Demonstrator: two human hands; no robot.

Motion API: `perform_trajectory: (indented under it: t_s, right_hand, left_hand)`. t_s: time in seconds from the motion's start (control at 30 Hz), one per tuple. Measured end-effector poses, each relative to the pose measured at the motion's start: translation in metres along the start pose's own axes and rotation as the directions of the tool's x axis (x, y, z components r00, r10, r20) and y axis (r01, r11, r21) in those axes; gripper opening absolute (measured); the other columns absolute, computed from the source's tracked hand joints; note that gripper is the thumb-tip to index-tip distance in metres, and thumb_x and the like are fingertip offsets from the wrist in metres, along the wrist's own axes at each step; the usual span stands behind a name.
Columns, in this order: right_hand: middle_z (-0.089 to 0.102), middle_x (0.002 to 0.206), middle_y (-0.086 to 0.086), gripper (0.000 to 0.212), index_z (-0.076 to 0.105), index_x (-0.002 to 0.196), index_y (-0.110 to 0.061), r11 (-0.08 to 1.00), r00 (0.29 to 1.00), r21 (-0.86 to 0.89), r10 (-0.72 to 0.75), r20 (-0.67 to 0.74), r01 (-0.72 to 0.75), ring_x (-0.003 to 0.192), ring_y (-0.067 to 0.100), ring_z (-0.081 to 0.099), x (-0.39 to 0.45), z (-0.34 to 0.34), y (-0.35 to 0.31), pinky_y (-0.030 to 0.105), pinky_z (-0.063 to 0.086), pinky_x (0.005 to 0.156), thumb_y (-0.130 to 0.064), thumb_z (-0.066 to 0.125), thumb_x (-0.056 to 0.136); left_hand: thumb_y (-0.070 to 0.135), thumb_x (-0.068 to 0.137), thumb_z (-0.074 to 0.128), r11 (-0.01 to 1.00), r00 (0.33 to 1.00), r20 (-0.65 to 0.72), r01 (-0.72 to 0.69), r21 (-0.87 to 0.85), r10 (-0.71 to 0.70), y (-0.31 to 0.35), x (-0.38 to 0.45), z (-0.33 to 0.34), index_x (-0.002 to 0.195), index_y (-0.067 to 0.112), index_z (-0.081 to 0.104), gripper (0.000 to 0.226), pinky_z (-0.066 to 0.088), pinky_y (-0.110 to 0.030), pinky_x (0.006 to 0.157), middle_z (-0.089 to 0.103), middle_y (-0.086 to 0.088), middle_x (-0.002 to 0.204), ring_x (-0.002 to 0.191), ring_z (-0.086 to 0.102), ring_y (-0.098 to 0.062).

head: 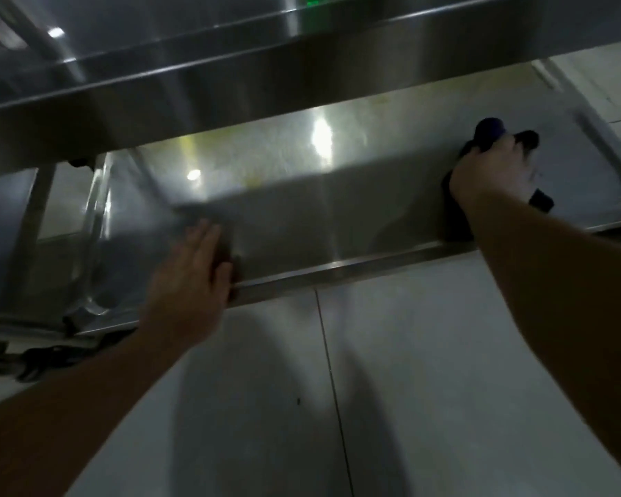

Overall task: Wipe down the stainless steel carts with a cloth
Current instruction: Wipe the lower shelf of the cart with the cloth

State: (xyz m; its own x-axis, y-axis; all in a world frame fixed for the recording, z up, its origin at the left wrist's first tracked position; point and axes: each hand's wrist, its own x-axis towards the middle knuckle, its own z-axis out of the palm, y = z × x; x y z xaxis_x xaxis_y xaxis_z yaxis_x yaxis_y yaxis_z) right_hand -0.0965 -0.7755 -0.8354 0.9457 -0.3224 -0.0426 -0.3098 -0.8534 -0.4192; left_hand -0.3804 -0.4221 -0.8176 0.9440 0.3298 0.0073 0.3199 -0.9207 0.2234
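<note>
On the lower shelf [302, 217] of the steel cart, toward its right end, the right hand [492, 170] presses a dark cloth [456, 217] against the metal, fingers curled over the bunched fabric. Near the shelf's front edge at the left, the left hand [194, 267] rests flat with fingers straight and together, holding nothing. Above them runs the upper shelf [230, 84]. Pale floor tiles [391, 389] lie below.

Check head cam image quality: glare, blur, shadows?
Head view: dim overall; bright glare spots on the lower stainless steel cart shelf; motion blur smears the right hand gripping the dark blue cloth; left hand softly blurred; arm shadows fall on the white tiled floor.
</note>
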Motion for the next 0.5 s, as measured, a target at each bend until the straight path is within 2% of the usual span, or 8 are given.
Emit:
perform_trajectory:
  t_s: [0.1, 0.2, 0.3, 0.37, 0.4, 0.43, 0.47, 0.5]
  right_hand:
    - [0.045, 0.153, 0.015, 0.053, 0.046, 0.147, -0.011, 0.985, 0.985, -0.002, -0.170, 0.038, 0.170, 0.146, 0.037, 0.035, -0.064, 0.026, -0.070, 0.053, 0.026, 0.120, -0.039, 0.039, 0.103]
    - [0.054, 0.135, 0.013, 0.041, 0.055, 0.133, -0.018, 0.875, 0.864, -0.006, -0.476, 0.163, 0.484, 0.127, 0.037, 0.050, -0.152, 0.057, -0.140, 0.047, 0.040, 0.107, -0.040, 0.044, 0.100]
    - [0.055, 0.142, 0.010, 0.047, 0.051, 0.143, -0.019, 0.611, 0.562, 0.125, -0.777, 0.285, 0.782, 0.134, 0.033, 0.047, -0.221, 0.079, -0.169, 0.045, 0.034, 0.114, -0.042, 0.045, 0.102]
    - [0.046, 0.158, 0.005, 0.057, 0.038, 0.157, -0.022, 0.439, 0.337, 0.211, -0.857, 0.390, 0.873, 0.150, 0.027, 0.034, -0.218, 0.075, -0.159, 0.042, 0.022, 0.124, -0.046, 0.041, 0.106]
    - [0.045, 0.160, 0.003, 0.058, 0.036, 0.158, -0.026, 0.349, 0.235, 0.241, -0.886, 0.400, 0.906, 0.150, 0.024, 0.034, -0.199, 0.070, -0.147, 0.041, 0.023, 0.123, -0.049, 0.041, 0.105]
    - [0.048, 0.157, 0.002, 0.056, 0.038, 0.156, -0.031, 0.306, 0.183, 0.258, -0.894, 0.410, 0.917, 0.146, 0.023, 0.040, -0.177, 0.062, -0.132, 0.041, 0.029, 0.121, -0.051, 0.043, 0.104]
    - [0.053, 0.153, 0.001, 0.053, 0.042, 0.153, -0.037, 0.303, 0.188, 0.260, -0.902, 0.388, 0.917, 0.139, 0.023, 0.049, -0.154, 0.051, -0.117, 0.040, 0.037, 0.116, -0.051, 0.045, 0.101]
    - [0.057, 0.147, 0.001, 0.050, 0.045, 0.148, -0.041, 0.372, 0.279, 0.238, -0.895, 0.348, 0.897, 0.132, 0.025, 0.055, -0.127, 0.040, -0.100, 0.039, 0.042, 0.111, -0.051, 0.047, 0.100]
  left_hand:
    - [0.053, 0.099, 0.029, 0.986, 0.985, 0.042, 0.165, 0.033, -0.166, -0.042, 0.000, -0.010, 0.163, 0.011, 0.035, 0.076, 0.035, -0.057, 0.121, 0.033, -0.015, 0.169, 0.151, 0.037, -0.038]
    - [0.047, 0.101, 0.033, 0.981, 0.981, -0.013, 0.192, 0.008, -0.192, -0.054, 0.000, -0.012, 0.160, 0.002, 0.038, 0.075, 0.028, -0.051, 0.126, 0.035, -0.020, 0.167, 0.155, 0.033, -0.036]
    - [0.043, 0.110, 0.037, 0.973, 0.975, 0.010, 0.221, -0.071, -0.221, -0.057, 0.008, -0.013, 0.162, 0.007, 0.034, 0.064, 0.024, -0.049, 0.127, 0.029, -0.014, 0.171, 0.158, 0.026, -0.031]
    - [0.044, 0.111, 0.040, 0.970, 0.973, 0.020, 0.232, -0.075, -0.231, -0.066, 0.017, -0.014, 0.164, 0.013, 0.030, 0.063, 0.020, -0.047, 0.127, 0.024, -0.009, 0.174, 0.160, 0.020, -0.025]
    - [0.046, 0.111, 0.040, 0.971, 0.973, 0.025, 0.229, -0.066, -0.228, -0.070, 0.021, -0.015, 0.165, 0.015, 0.028, 0.064, 0.017, -0.046, 0.128, 0.021, -0.007, 0.174, 0.161, 0.018, -0.024]
    - [0.047, 0.111, 0.039, 0.972, 0.974, 0.034, 0.227, -0.053, -0.225, -0.075, 0.025, -0.015, 0.166, 0.015, 0.026, 0.065, 0.015, -0.045, 0.129, 0.020, -0.007, 0.175, 0.161, 0.016, -0.023]
    - [0.047, 0.111, 0.038, 0.974, 0.974, 0.043, 0.224, -0.036, -0.223, -0.080, 0.028, -0.015, 0.166, 0.015, 0.025, 0.065, 0.013, -0.044, 0.130, 0.018, -0.008, 0.175, 0.162, 0.014, -0.023]
    - [0.047, 0.111, 0.037, 0.974, 0.973, 0.053, 0.225, -0.019, -0.224, -0.084, 0.029, -0.014, 0.166, 0.014, 0.024, 0.065, 0.013, -0.045, 0.130, 0.017, -0.008, 0.176, 0.162, 0.013, -0.023]
